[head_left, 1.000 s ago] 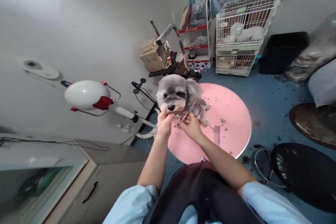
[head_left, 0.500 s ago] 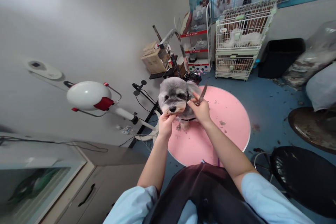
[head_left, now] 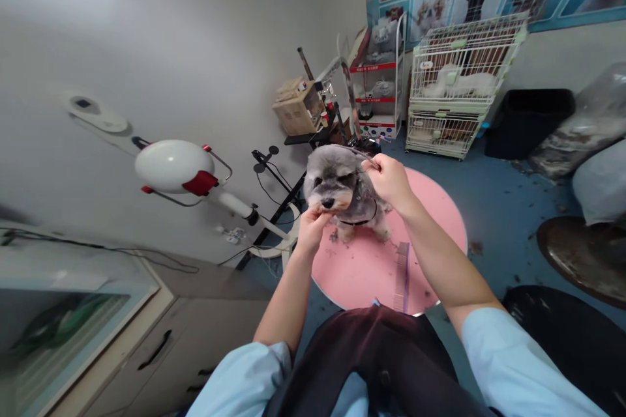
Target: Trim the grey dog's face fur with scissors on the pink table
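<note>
A grey dog [head_left: 359,202] with a pale muzzle and a dark collar sits on a round pink table [head_left: 352,277], facing me. My left hand [head_left: 312,229] is closed on the fur under its chin, holding the muzzle up. Closed around a pair of scissors [head_left: 364,155], my right hand [head_left: 392,184] is beside the dog's head, on the right of the picture. The blades point left, along the top of the head by the ear; the handles are mostly hidden in my fingers. A comb [head_left: 402,277] with a purple edge lies near the table's front.
Clipped fur lies on the table and floor. A white lamp [head_left: 171,166] on an arm stands left. Behind are a metal grooming arm [head_left: 353,98], a shelf rack [head_left: 376,67] and a wire cage [head_left: 460,88] with a white animal. A black stool [head_left: 562,339] is at right.
My right hand has moved right and slightly up; the scissors have swung from pointing up to pointing left over the dog's head. The view has shifted, and the comb now shows.
</note>
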A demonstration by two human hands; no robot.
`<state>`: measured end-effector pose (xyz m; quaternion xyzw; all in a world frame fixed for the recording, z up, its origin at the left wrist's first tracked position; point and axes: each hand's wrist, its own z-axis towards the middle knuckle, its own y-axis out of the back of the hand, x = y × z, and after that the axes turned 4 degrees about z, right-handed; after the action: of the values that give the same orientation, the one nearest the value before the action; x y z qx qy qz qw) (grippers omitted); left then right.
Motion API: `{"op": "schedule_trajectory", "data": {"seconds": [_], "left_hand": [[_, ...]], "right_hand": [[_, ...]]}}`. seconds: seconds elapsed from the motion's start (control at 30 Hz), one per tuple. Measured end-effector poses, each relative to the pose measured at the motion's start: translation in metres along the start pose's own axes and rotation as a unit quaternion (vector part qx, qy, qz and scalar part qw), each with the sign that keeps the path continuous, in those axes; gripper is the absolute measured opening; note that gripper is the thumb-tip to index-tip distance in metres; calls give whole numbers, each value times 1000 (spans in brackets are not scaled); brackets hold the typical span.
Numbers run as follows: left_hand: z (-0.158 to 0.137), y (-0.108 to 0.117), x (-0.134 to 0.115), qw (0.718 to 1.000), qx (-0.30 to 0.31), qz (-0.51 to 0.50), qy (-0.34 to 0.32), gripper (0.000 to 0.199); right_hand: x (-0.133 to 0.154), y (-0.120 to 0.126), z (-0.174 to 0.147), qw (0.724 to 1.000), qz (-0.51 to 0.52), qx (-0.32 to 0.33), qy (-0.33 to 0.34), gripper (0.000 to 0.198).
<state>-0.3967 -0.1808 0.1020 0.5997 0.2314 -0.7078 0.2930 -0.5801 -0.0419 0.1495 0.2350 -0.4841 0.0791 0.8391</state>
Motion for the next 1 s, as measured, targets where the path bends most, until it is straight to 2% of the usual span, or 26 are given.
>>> {"op": "schedule_trajectory", "data": {"seconds": [0.07, 0.13, 0.17, 0.23, 0.3, 0.33, 0.37, 0.43, 0.53, 0.63, 0.77, 0.83, 0.9, 1.0], "left_hand": [[3, 13, -5, 1000, -8, 27, -2, 24], [7, 24, -18, 995, -68, 68, -32, 26], [10, 27, -27, 985, -118, 104, -73, 25], [18, 24, -49, 969, -149, 141, -136, 17], [28, 9, -71, 936, -64, 237, -253, 11], [35, -1, -80, 914, -20, 287, -287, 8], [42, -12, -87, 895, 17, 331, -297, 6], [55, -32, -94, 861, 83, 404, -296, 14], [70, -49, -95, 833, 159, 437, -299, 4], [75, -48, -90, 838, 170, 411, -315, 12], [73, -37, -83, 881, 115, 345, -303, 16], [71, -33, -80, 894, 96, 329, -289, 16], [69, -30, -77, 898, 83, 327, -283, 15], [66, -27, -72, 900, 58, 324, -285, 12]], "right_hand": [[5, 2, 7, 1000, -5, 19, 9, 49], [10, 3, 11, 999, -3, 37, 11, 49], [12, 3, 12, 999, -3, 44, 8, 48], [16, 2, 12, 998, -1, 57, -2, 46], [19, 0, 12, 998, 6, 66, -6, 43], [21, -1, 12, 997, 11, 70, -3, 41], [22, -2, 12, 997, 18, 74, 3, 38], [24, -2, 13, 997, 26, 77, 14, 32], [26, 2, 13, 996, 31, 78, 16, 30], [22, 6, 7, 996, 66, 63, -1, 33], [9, -5, -15, 987, 154, 20, -53, 28], [4, -18, -28, 978, 194, 7, -79, 33], [1, -31, -38, 975, 210, -10, -74, 38], [-8, -44, -47, 978, 197, -50, -42, 30]]}}
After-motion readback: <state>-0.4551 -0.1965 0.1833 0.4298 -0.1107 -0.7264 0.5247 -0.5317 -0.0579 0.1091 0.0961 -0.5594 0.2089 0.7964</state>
